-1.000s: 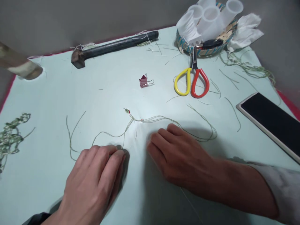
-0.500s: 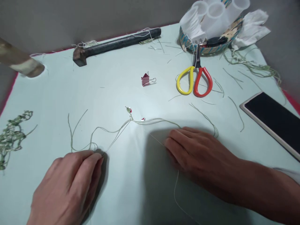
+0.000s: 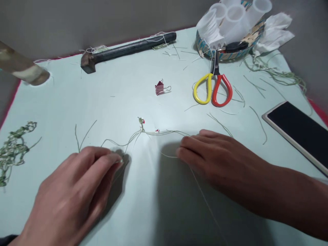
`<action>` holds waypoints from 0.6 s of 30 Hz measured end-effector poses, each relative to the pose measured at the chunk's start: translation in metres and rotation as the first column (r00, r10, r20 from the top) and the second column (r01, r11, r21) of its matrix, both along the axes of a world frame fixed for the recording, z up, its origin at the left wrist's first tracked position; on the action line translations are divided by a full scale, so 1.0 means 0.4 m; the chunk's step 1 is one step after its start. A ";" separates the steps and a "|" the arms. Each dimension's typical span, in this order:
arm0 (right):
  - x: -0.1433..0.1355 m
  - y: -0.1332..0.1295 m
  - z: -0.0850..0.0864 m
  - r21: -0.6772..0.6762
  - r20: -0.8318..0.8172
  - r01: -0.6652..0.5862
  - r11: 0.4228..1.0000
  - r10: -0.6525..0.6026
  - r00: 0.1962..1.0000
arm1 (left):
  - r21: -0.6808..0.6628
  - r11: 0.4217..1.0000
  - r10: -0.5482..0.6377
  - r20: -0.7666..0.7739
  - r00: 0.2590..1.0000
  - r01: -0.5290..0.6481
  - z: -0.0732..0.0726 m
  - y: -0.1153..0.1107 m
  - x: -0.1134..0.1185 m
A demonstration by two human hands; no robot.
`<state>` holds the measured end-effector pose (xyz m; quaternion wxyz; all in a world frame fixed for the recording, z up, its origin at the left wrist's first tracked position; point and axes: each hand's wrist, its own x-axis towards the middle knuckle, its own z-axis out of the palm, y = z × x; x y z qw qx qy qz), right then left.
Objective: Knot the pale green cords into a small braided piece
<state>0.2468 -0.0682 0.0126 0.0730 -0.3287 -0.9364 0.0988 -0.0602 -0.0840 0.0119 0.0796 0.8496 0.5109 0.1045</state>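
A small knotted piece of green and white thread (image 3: 141,125), with a red bit at its top, stands near the middle of the table. Thin green threads (image 3: 169,132) fan out from its base to both sides. My left hand (image 3: 79,186) is closed, thumb and forefinger pinching strands to the lower left of the knot. On the right, my right hand (image 3: 212,159) rests with fingers pressed together on a fine pale thread (image 3: 204,196) that trails toward the front edge. A tiny red and white bead (image 3: 157,131) lies by the threads, just right of the knot.
Behind lie a maroon binder clip (image 3: 159,89), scissors with yellow and red handles (image 3: 222,90) and a hammer (image 3: 128,49). A basket (image 3: 241,54) holds clear tubes at the back right. A phone (image 3: 299,133) lies right, a knotted green piece (image 3: 15,150) left.
My left hand has risen slightly and moved right, toward the knot, with the strands slackening. The right hand has shifted a little up and left, and its pale thread now runs straighter.
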 end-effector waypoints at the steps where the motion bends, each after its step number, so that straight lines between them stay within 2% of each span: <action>1: -0.005 0.005 0.003 0.018 0.000 -0.006 1.000 0.006 1.000 | 0.016 1.000 0.004 0.005 1.000 -0.004 0.005 0.016 0.007; 5: -0.018 0.010 0.008 0.034 0.027 -0.076 0.997 0.075 0.997 | 0.007 1.000 0.017 0.028 0.999 -0.017 0.021 0.089 0.041; 10: -0.011 -0.001 -0.009 0.007 0.012 -0.073 0.997 0.073 0.997 | -0.219 0.972 0.105 0.102 0.989 -0.080 0.025 0.169 0.071; 15: -0.016 0.010 -0.021 -0.003 -0.031 -0.080 0.997 0.080 0.996 | -0.254 0.966 0.090 0.121 0.989 -0.057 0.014 0.196 0.083; 18: -0.020 0.016 -0.021 0.008 -0.040 -0.113 0.994 0.113 0.993 | -0.217 0.976 0.057 0.097 0.994 -0.035 0.006 0.197 0.092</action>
